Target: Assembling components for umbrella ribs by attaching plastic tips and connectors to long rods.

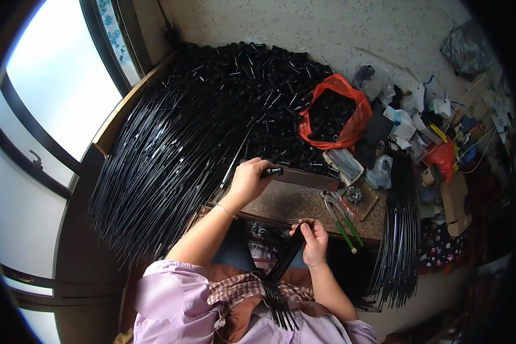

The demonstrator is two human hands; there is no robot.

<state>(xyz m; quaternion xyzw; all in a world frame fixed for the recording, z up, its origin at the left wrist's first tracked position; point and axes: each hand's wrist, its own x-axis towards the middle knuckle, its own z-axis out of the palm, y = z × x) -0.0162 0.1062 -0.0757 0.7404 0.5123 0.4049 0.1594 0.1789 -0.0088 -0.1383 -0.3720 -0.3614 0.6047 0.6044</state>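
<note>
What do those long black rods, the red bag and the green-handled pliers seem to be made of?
Black rods: probably metal with a dark glossy coat; thin, straight, with bright glints.
Red bag: thin plastic film, crinkled, shiny and slightly see-through.
Pliers: grey bare metal jaws, with green handles that look plastic-sleeved.

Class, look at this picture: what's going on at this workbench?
A person sits at a stone-topped bench. The left hand grips a small black cap on the end of a thin rod at the bench edge. The right hand pinches a bundle of black rods that hangs down over the lap. A big heap of rods and loose caps lies to the left; green-handled pliers rest to the right.
</note>
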